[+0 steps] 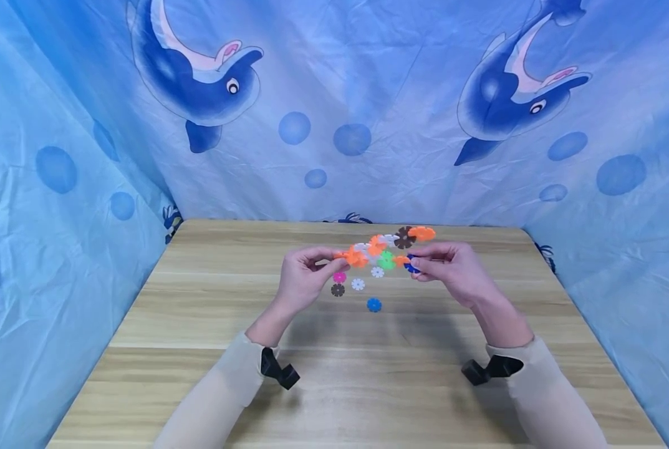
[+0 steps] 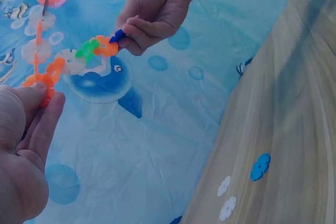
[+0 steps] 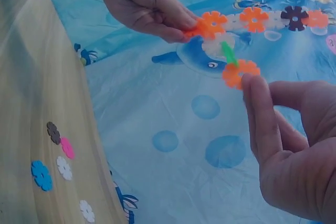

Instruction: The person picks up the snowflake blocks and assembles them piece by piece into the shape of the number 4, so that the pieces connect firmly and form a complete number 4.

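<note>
Above the table, both hands hold a branching chain of interlocked snowflake discs, with a green disc (image 1: pixel 386 260), white ones, and a brown disc (image 1: pixel 404 237) near its far orange tip (image 1: pixel 422 233). My left hand (image 1: pixel 310 274) pinches an orange disc (image 2: pixel 38 83) at the chain's left end, where the two branches meet. With thumb and fingers, my right hand (image 1: pixel 452 269) pinches a dark blue disc (image 2: pixel 118 36) at the end of the shorter branch. That blue disc meets an orange disc (image 3: pixel 240 74), which follows the green one. In the right wrist view, fingers hide the blue disc.
Loose discs lie on the wooden table (image 1: pixel 199 374) beneath the hands: a blue disc (image 1: pixel 374 305), two white discs (image 1: pixel 358 284), a pink disc (image 1: pixel 340 277) and a dark brown disc (image 1: pixel 338 290). A blue dolphin-print curtain (image 1: pixel 413 181) surrounds the table's back and sides.
</note>
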`<state>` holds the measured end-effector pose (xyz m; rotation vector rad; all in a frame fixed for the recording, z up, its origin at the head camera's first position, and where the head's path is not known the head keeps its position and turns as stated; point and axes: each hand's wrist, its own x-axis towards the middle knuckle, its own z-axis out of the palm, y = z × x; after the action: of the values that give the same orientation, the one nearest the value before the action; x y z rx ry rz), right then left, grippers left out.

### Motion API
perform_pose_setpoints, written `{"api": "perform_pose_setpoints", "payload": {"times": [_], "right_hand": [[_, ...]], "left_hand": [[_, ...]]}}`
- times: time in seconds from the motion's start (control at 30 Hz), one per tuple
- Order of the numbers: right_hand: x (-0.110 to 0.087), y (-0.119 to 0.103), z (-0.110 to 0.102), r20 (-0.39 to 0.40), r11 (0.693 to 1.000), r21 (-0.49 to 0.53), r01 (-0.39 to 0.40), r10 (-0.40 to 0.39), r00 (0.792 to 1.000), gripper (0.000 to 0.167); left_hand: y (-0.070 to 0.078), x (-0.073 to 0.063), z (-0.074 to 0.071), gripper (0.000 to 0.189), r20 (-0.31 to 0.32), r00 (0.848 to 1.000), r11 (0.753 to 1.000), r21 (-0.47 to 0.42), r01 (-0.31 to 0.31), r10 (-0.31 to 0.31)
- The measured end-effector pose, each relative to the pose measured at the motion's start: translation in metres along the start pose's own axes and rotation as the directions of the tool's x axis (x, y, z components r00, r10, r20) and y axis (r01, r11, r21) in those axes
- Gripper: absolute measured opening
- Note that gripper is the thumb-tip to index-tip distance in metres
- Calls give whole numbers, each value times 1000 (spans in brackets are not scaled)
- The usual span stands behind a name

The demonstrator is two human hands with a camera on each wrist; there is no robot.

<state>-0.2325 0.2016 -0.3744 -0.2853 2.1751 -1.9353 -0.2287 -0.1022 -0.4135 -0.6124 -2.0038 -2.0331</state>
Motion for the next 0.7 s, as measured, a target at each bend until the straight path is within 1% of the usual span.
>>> {"api": "perform_pose_setpoints", "payload": {"times": [0.07,0.13,0.2,0.23,0.27,0.33,0.37,0.43,0.5,0.6,0.67,0.7], "right_hand": [[3,0,4,-4,999,27,30,-30,1000,28],[7,2,7,-5,995,62,77,-76,997,33],[11,6,9,-26,989,64,134,-132,991,38],[13,9,9,-46,987,36,159,-157,987,37],[15,14,10,-67,984,-25,178,-180,981,35],[18,22,11,-98,967,-168,194,-212,972,28],[19,27,11,-104,949,-249,194,-225,969,23],[22,37,14,-85,894,-406,192,-247,965,17],[24,45,19,-40,836,-512,199,-254,966,16],[28,55,27,31,760,-610,226,-262,965,17],[29,61,33,72,730,-641,237,-251,965,18],[29,63,35,90,723,-648,241,-242,966,18]], "left_hand": [[1,2,0,17,-11,1000,999,-53,-12,11],[1,4,0,18,-31,999,995,-102,-21,18],[1,5,0,19,-50,999,989,-143,-25,17],[2,5,0,20,-61,998,987,-158,-23,13],[2,6,0,21,-74,997,985,-172,-22,9],[4,6,-2,21,-100,995,982,-188,-20,2],[5,6,-2,21,-109,994,980,-196,-20,-1],[7,5,-4,21,-121,993,978,-210,-16,-10],[8,5,-5,21,-127,992,975,-219,-16,-12],[9,5,-5,23,-124,992,974,-226,-19,-9],[10,5,-5,23,-121,993,973,-229,-20,-8],[10,5,-5,24,-119,993,973,-230,-17,-11]]}}
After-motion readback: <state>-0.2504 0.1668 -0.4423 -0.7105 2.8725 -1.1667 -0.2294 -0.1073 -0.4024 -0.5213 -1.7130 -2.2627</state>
